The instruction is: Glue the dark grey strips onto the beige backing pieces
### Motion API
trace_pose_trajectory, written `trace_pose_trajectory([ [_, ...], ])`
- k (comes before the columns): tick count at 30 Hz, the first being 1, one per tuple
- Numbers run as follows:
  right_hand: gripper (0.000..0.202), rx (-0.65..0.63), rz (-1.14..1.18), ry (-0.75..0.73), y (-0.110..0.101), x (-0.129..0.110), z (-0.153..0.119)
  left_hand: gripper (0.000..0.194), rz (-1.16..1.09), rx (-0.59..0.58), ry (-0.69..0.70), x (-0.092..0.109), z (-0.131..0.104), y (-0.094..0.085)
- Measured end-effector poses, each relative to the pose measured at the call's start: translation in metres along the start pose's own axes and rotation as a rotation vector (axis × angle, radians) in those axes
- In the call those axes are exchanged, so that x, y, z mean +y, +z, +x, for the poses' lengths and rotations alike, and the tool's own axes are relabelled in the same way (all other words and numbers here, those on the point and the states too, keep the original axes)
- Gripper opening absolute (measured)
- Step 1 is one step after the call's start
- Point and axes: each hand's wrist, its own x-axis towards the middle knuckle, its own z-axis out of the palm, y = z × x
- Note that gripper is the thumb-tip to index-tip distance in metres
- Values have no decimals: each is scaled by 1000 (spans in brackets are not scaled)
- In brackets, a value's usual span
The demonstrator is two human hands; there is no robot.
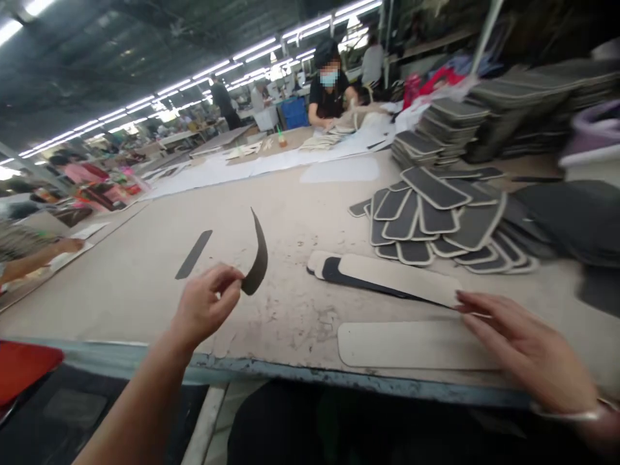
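Observation:
A curved dark strip (258, 258) stands up from my left hand (209, 303), whose thumb and fingers pinch its lower end above the table. Flat on the table to the left lies a short dark strip (194, 254). My right hand (527, 345) has its fingertips closed on the right end of a long beige piece (397, 276). Beneath that piece a black piece (334, 271) shows, with further rounded ends at the left. Nearer the table's front edge, a single beige panel (411, 345) lies flat, its right end hidden under my right hand.
Dark pads with pale edging (438, 223) are spread over the table (159, 303) at the right, with stacks (455, 123) behind. A masked person (329, 97) handles pieces across the table. Another person's hand (70, 245) shows at far left. A red item (26, 368) is at lower left.

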Motion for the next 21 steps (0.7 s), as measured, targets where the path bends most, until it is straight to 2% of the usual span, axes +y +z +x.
trace_pose_trajectory([
  [2, 40, -25, 207, 64, 0, -6, 2, 8, -242, -129, 62, 38, -12, -6],
  [5, 47, -58, 554, 220, 3, -12, 5, 6, -517, -330, 113, 82, -22, -7],
  [8, 53, -115, 871, 349, 1, -12, 5, 12, -699, -466, 133, 113, -24, 2],
  [10, 50, -140, 922, 393, -2, -8, 5, 14, -770, -540, 147, 126, -22, 11],
  [14, 43, -150, 779, 420, -16, -1, 5, 16, -859, -626, 106, 134, -17, 32],
  [18, 39, -109, 664, 444, -36, 7, 6, 11, -871, -605, -66, 128, -13, 57],
  [21, 35, -184, 506, 449, -47, 14, 5, 11, -847, -616, -206, 120, -15, 79],
])
